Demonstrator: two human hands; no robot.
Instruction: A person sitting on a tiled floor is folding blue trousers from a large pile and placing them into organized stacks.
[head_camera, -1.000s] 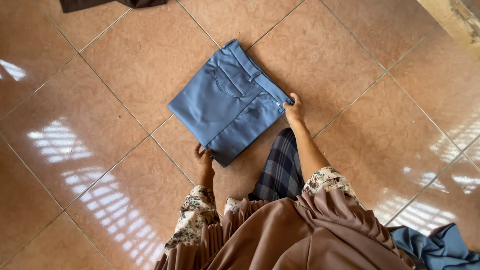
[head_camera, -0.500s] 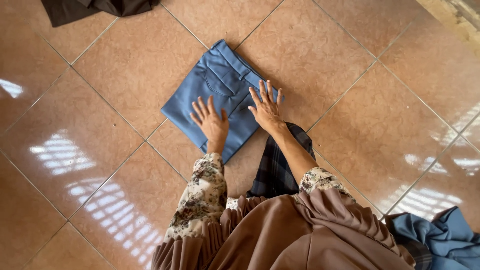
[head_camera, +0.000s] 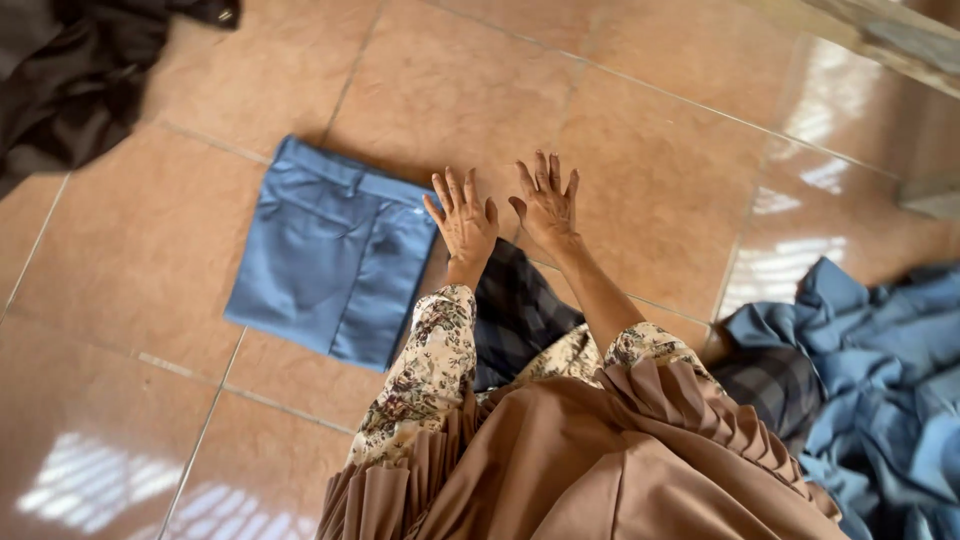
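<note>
Now: tiled floor (head_camera: 650, 150) carries all. Blue cloth heap (head_camera: 880, 380) well right of folded blue trousers (head_camera: 330, 260). Dark garment (head_camera: 70, 80) up-left of trousers. Left hand (head_camera: 462, 222) just beside trousers' right edge, fingers spread, holding nothing. Right hand (head_camera: 546, 202) beside it, splayed, empty.

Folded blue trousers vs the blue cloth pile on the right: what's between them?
In the head view, between the folded blue trousers and the blue cloth pile are both open hands, left hand, right hand, over bare tile floor.
</note>
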